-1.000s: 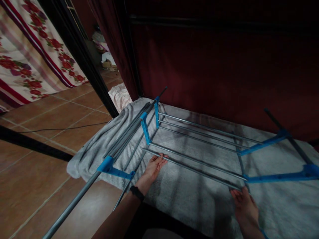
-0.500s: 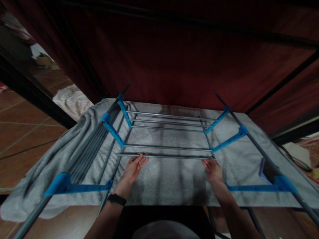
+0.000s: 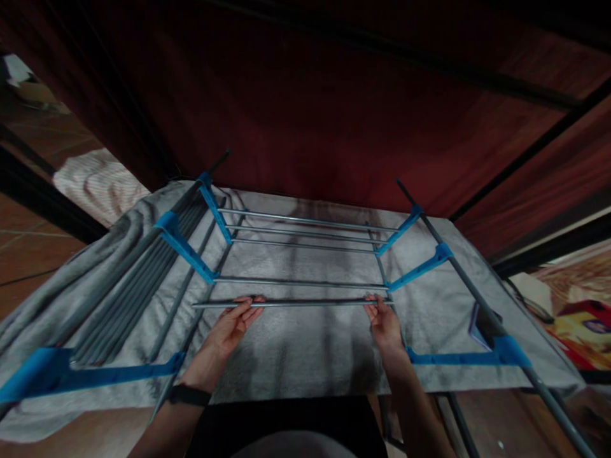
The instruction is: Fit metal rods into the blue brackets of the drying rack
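A thin grey metal tube (image 3: pixel 305 303) lies crosswise in front of me, gripped near both ends. My left hand (image 3: pixel 233 326) pinches it toward the left, thumb and fingers closed on it. Near its right end my right hand (image 3: pixel 383 319) holds it the same way. Just beyond is a frame of grey poles joined by blue plastic brackets (image 3: pixel 188 253), with several crossbars (image 3: pixel 305 283) spanning it. On the right side, another blue bracket (image 3: pixel 420 267) sits on a long side pole. The closest blue brackets, left (image 3: pixel 95 376) and right (image 3: pixel 463 359), have no crossbar between them.
Several loose grey tubes (image 3: pixel 128 292) lie in a bundle at left. A grey blanket (image 3: pixel 296 362) covers the surface below. Behind hangs a dark red curtain (image 3: pixel 286 114). A small dark flat object (image 3: pixel 482 326) rests by the right pole; a red and yellow package (image 3: pixel 585 331) is farther right.
The view has shifted right, so the frame appears further left. Both hands still hold the tube, which sits slightly nearer to me relative to the closest installed crossbar.
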### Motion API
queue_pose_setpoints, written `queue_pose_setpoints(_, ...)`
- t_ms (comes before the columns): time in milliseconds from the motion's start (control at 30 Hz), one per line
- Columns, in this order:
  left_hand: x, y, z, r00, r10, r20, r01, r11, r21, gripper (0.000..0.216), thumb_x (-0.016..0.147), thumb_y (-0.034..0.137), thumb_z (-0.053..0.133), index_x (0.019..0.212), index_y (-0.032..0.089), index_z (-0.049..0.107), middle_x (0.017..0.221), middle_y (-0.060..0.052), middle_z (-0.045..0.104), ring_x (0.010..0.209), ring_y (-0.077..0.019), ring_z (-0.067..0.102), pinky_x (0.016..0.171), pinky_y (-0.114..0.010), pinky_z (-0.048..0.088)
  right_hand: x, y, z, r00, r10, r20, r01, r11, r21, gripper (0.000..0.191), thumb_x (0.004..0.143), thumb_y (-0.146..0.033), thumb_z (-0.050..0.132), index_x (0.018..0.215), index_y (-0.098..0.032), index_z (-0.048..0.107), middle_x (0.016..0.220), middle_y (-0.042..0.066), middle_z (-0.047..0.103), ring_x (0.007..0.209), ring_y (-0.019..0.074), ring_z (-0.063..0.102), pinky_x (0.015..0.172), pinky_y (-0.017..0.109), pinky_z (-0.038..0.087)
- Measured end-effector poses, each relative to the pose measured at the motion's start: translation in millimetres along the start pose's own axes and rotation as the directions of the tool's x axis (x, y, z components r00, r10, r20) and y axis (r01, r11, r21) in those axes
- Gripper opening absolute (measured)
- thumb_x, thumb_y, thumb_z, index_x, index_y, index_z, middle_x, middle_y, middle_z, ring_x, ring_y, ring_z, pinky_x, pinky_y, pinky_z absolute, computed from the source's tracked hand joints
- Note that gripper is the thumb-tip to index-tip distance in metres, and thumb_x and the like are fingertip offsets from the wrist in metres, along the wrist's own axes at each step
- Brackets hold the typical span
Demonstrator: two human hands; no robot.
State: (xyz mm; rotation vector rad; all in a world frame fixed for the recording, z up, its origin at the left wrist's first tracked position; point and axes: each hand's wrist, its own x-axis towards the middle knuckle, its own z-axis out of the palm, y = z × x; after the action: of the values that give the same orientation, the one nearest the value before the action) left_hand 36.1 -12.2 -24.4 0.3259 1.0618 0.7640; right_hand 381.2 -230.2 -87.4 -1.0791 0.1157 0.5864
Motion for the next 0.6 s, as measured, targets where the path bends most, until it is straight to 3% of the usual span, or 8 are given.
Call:
queue_pose_setpoints(133,-0.5,1.5,5.1,0.999,-0.041,-0.021,0.04,0.999,-0.031,0.027,0.094,-0.008,0.055,0.087,0.014,0.07,0.091,-0.01,0.082,0.085,-0.0198,0.083,0.087,-0.032,0.068,2.1,3.7,-3.8,0.999,-0.021,0.024,0.021,1.0,-0.016,0.03,0.067,-0.031,0.094,0.085,-0.025,0.07,0.089,-0.001,0.08,0.089,0.0164,0.078,0.089,0.031,0.067)
queue_pose_setpoints(367,1.6,3.5,10.3,0.998,0.02,-0.053,-0.024,0.997,-0.076,0.027,0.1,-0.001,0.051,0.09,0.014,0.071,0.097,-0.011,0.082,0.092,-0.0197,0.082,0.09,-0.032,0.067,-2.0,8.9,-8.2,0.997,-0.065,-0.033,0.063,0.996,-0.058,0.024,0.077,-0.038,0.088,0.09,-0.027,0.07,0.091,0.0,0.08,0.095,0.0193,0.077,0.09,0.035,0.065)
queue_pose_setpoints(600,8.5,-4.6,4.2,0.996,0.047,-0.081,-0.051,0.997,-0.051,0.025,0.096,-0.002,0.058,0.085,0.016,0.071,0.092,-0.011,0.083,0.088,-0.0197,0.083,0.09,-0.031,0.067,-9.3,6.4,-9.6,0.999,0.029,-0.041,-0.031,0.998,-0.057,0.019,0.075,-0.032,0.081,0.092,-0.027,0.074,0.099,0.001,0.082,0.101,0.0202,0.077,0.092,0.035,0.065)
